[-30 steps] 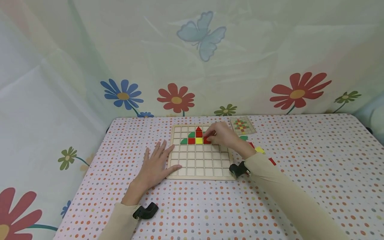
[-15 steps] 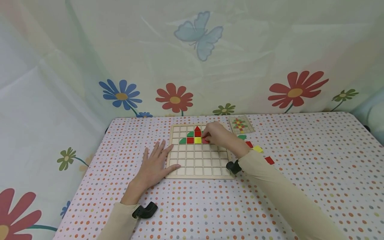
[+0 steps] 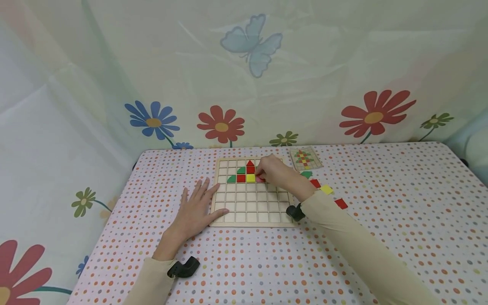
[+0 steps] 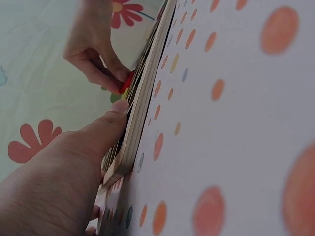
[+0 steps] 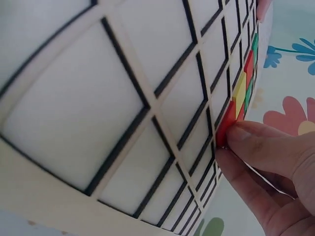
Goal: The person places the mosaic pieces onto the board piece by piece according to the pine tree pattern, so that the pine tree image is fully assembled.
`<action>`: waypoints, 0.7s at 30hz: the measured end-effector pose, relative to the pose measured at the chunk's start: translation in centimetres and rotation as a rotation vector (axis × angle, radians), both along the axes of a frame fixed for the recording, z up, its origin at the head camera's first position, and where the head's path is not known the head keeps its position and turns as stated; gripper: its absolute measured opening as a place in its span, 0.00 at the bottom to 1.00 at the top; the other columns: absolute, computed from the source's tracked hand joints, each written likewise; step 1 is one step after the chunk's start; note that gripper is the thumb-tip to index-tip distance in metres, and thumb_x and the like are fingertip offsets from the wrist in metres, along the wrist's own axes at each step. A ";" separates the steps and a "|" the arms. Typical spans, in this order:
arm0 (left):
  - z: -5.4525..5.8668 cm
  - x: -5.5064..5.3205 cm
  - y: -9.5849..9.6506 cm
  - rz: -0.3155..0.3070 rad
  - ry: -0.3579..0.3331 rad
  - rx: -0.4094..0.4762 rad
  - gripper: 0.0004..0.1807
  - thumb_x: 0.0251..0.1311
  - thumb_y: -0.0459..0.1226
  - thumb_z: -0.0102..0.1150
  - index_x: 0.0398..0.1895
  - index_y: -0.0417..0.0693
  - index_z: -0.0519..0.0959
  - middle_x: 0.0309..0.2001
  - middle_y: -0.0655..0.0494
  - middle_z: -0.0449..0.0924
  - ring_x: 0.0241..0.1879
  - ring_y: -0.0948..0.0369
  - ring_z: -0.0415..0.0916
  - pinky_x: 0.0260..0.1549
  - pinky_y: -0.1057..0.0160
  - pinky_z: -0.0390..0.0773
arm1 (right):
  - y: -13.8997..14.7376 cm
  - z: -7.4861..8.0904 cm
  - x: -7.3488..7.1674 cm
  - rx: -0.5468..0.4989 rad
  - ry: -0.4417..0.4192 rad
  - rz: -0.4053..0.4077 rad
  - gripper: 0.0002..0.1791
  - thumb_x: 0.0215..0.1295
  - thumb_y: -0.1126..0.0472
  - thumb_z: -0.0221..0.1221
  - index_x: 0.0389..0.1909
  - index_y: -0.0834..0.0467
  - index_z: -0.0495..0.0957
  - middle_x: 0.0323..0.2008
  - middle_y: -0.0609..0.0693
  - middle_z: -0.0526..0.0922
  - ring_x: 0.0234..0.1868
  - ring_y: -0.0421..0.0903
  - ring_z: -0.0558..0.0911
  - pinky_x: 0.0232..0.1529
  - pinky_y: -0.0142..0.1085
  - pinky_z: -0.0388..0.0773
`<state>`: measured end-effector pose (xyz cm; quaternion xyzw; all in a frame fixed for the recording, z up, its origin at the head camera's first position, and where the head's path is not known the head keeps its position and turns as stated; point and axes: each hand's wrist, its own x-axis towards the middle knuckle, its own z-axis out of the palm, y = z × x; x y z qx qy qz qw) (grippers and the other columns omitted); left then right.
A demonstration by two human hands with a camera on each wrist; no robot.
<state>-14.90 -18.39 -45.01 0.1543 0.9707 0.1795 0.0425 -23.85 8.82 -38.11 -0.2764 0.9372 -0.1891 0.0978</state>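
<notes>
In the head view a wooden grid board lies on the table. My right hand pinches a red square tile between thumb and fingers, at the cell right of the yellow square tile. Whether that red tile lies fully flat is hard to tell. Left of the yellow one sit another red square and a green curved tile. Above are a red square, a red triangle and a green curved tile. My left hand lies spread at the board's left edge, its thumb on the frame.
A pattern card lies behind the board on the right. Loose tiles are strewn right of the board: green, red, yellow and red. A printed cloth backdrop hangs behind the table.
The head view has shifted slightly. My right hand has moved a little left with the red tile, whose visible part in the head view is now smaller. My left hand has stayed put.
</notes>
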 end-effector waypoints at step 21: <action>0.5 0.3 0.2 0.007 -0.011 -0.008 0.50 0.67 0.68 0.56 0.84 0.53 0.57 0.85 0.45 0.43 0.84 0.45 0.35 0.76 0.30 0.32 | 10.2 2.4 3.6 -0.127 -0.052 -0.011 0.08 0.71 0.69 0.65 0.47 0.64 0.88 0.48 0.56 0.87 0.48 0.53 0.84 0.49 0.50 0.84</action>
